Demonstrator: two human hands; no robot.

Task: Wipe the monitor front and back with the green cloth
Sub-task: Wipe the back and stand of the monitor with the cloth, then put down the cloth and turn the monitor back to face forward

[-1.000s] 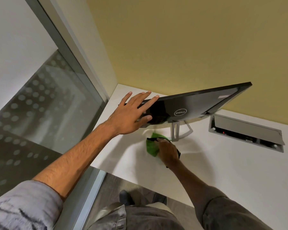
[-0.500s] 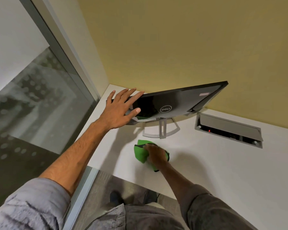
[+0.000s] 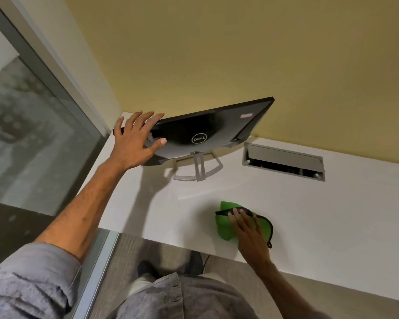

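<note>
The black Dell monitor (image 3: 207, 132) stands on a silver stand (image 3: 198, 168) at the back left of the white desk (image 3: 309, 215), its back with the logo turned toward me. My left hand (image 3: 134, 141) grips the monitor's left edge, fingers over the top and thumb on the back panel. The green cloth (image 3: 225, 226), edged in black, lies crumpled on the desk near the front edge. My right hand (image 3: 249, 233) rests flat on top of it, fingers spread, pressing it to the desk. The screen side is hidden.
A grey cable hatch (image 3: 283, 161) is set into the desk right of the monitor. The yellow wall (image 3: 240, 54) rises close behind. A glass partition with a metal frame (image 3: 39, 111) bounds the desk on the left. My shoes (image 3: 148, 270) show below the desk's front edge.
My right hand has dragged the green cloth away from the monitor stand toward the desk's front edge. My left hand has stayed on the monitor's left edge. My view has shifted.
</note>
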